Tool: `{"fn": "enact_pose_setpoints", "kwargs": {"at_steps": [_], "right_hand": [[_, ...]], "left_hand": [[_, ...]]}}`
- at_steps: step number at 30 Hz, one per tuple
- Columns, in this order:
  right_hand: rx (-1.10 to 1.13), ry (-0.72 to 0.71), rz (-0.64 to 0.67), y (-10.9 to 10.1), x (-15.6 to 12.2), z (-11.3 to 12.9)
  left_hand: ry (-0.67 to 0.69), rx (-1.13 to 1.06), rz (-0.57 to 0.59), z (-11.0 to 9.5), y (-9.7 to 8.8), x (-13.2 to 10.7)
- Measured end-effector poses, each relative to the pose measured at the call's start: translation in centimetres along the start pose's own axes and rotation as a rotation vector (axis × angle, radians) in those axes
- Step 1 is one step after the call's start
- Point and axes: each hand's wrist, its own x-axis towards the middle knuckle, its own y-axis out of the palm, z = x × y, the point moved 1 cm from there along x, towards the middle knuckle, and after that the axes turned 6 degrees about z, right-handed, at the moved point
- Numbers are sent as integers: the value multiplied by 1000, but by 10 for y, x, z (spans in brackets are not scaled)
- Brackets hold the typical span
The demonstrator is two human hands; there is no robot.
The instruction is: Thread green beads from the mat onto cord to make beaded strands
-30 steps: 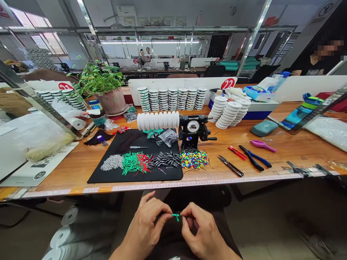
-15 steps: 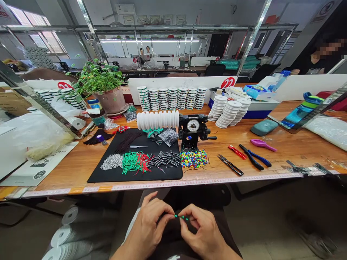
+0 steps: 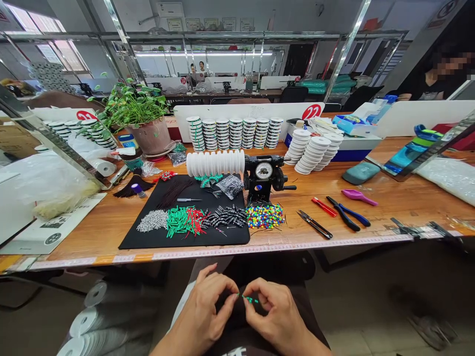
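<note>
A: Bottom centre of the frame: left hand point(image 3: 206, 309) and right hand point(image 3: 276, 316) are drawn together over the lap, fingertips of both pinched on a tiny green piece point(image 3: 249, 298).

B: That's below the bench edge, with nothing under it but dark cloth. I'd say one slip of the grip and it drops out of sight.

A: It's small and slick-looking too. Squeeze unevenly and it could flick away.

B: Up on the wooden bench point(image 3: 371, 217), the black mat point(image 3: 148, 240) holds a pile of green and red tubes point(image 3: 183, 221), with coloured beads point(image 3: 264, 216) just to its right.

A: White spools point(image 3: 235, 133) are stacked behind, a potted plant point(image 3: 139, 111) sits upper left, and a seated person point(image 3: 434, 84) is at the upper right.
</note>
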Motion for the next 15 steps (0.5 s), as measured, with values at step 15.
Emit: {"fn": "enact_pose_setpoints", "kwargs": {"at_steps": [15], "right_hand": [[117, -14, 73, -10, 2, 5]], "left_hand": [[-66, -136, -71, 2, 4, 0]]}}
